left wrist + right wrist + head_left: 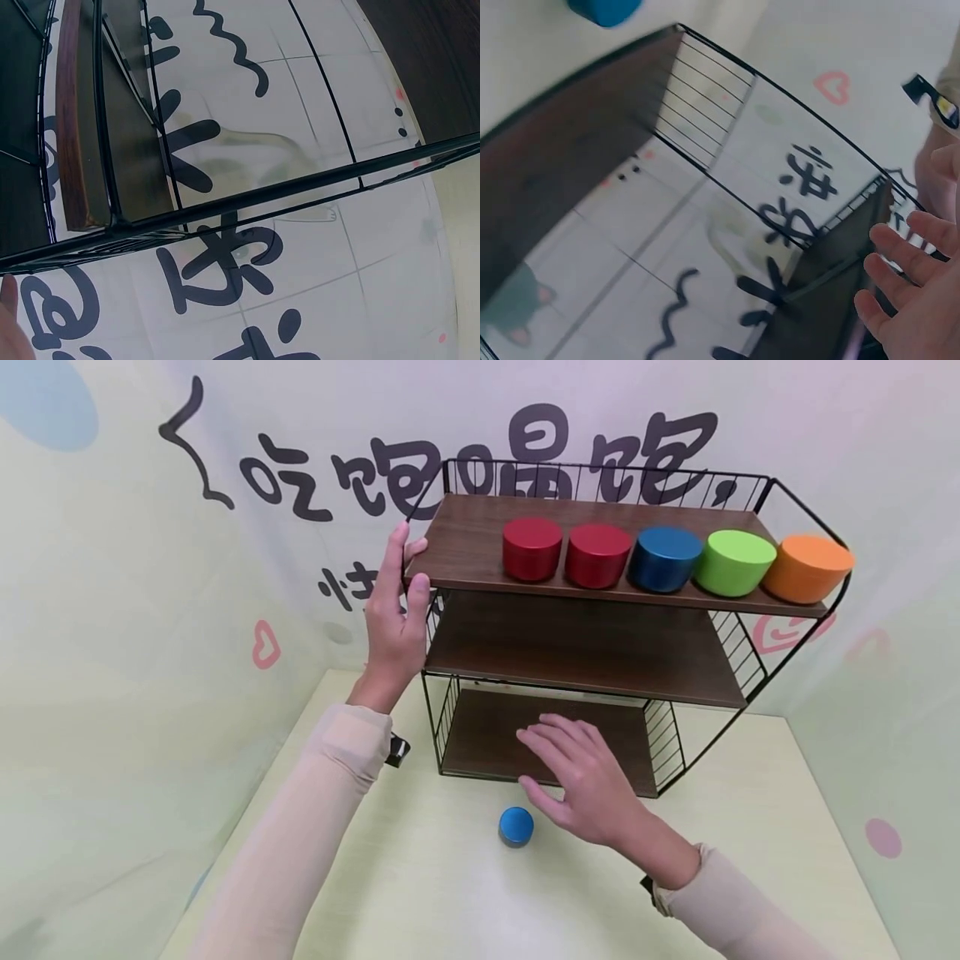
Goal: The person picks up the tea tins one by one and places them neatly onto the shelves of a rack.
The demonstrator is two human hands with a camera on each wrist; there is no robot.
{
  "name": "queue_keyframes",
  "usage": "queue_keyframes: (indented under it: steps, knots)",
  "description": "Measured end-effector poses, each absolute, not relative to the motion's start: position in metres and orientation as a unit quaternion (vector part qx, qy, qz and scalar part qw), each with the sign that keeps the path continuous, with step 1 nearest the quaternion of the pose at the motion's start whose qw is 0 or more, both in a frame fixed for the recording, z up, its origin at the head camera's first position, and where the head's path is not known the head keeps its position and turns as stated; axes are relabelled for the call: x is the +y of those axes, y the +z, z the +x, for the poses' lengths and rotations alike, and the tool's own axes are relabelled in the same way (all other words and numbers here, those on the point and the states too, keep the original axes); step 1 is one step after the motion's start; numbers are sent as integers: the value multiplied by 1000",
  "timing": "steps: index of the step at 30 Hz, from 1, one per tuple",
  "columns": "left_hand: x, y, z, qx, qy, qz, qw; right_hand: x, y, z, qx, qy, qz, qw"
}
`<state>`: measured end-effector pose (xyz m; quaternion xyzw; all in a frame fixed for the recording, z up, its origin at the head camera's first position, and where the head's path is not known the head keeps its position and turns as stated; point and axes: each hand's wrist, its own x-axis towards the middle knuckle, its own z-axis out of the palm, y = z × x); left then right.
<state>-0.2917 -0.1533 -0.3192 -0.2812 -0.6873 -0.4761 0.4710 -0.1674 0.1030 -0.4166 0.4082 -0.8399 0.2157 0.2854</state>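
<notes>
A three-tier rack (585, 647) with dark brown boards and a black wire frame stands on the table. My left hand (397, 622) holds its upper left corner, thumb at the front edge and fingers at the side wire. In the left wrist view only a bit of that hand (13, 330) shows, beside the black frame (247, 196). My right hand (581, 777), fingers spread and holding nothing, hovers before the bottom board (487, 735). Left of it, a small blue round tin (516, 827) sits on the table. The right wrist view shows the right hand's loose fingers (904, 281).
Along the top board's front edge stand two red tins (532, 550) (597, 556), a blue tin (665, 559), a green tin (736, 563) and an orange tin (807, 568). A printed curtain (187, 568) hangs around the pale table (420, 893).
</notes>
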Motion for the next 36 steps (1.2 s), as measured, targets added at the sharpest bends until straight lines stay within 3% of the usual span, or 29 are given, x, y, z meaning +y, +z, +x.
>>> queue_keyframes:
  steps: [16,36]
  knots:
    - [-154,-317,-290,-689,-471,-282,473,94,-497,-155,-868,221,387,221]
    - [-153,-318,-291,-692,-470,-279,471,89,-561,-147,-900,243,335,134]
